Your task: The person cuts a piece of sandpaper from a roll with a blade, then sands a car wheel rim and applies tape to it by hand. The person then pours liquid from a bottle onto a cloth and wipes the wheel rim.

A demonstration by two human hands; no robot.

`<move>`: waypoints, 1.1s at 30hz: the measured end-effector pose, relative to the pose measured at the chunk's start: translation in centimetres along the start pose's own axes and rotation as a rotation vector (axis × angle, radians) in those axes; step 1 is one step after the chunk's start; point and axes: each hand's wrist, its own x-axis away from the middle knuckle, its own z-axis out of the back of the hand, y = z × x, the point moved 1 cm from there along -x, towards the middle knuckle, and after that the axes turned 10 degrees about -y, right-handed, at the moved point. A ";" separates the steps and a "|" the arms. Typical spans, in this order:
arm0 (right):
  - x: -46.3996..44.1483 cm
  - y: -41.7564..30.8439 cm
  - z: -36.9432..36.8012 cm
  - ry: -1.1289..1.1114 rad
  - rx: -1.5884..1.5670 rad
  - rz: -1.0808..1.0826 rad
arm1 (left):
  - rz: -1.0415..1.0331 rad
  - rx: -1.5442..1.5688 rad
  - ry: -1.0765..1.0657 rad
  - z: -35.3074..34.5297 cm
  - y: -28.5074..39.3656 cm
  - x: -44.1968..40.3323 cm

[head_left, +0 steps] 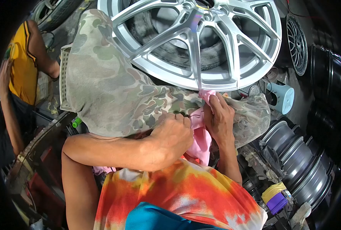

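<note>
A large silver wheel rim (pixel 237 57) lies over a tire in front of my knees. Pink cloth (pixel 201 143) hangs between my two hands. My right hand (pixel 220 111) is closed on the upper part of this cloth, with a bunched end touching the rim's lower edge. My left hand (pixel 173 134) is curled into a fist beside the cloth, against its left side; the fingertips are hidden, so what it grips cannot be made out. Camouflage trousers (pixel 113 84) cover my legs beneath both hands.
Another person (pixel 23 76) in yellow is at the far left. Silver rims (pixel 300 165) are stacked at the lower right, below a light blue stool (pixel 283 97). A dark spoked rim (pixel 296 44) stands at the upper right. A purple and yellow item (pixel 275 197) is at the lower right.
</note>
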 end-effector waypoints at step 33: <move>-0.2 -0.4 0.6 0.020 0.037 0.008 | -0.026 0.008 0.027 -0.3 -0.3 -0.1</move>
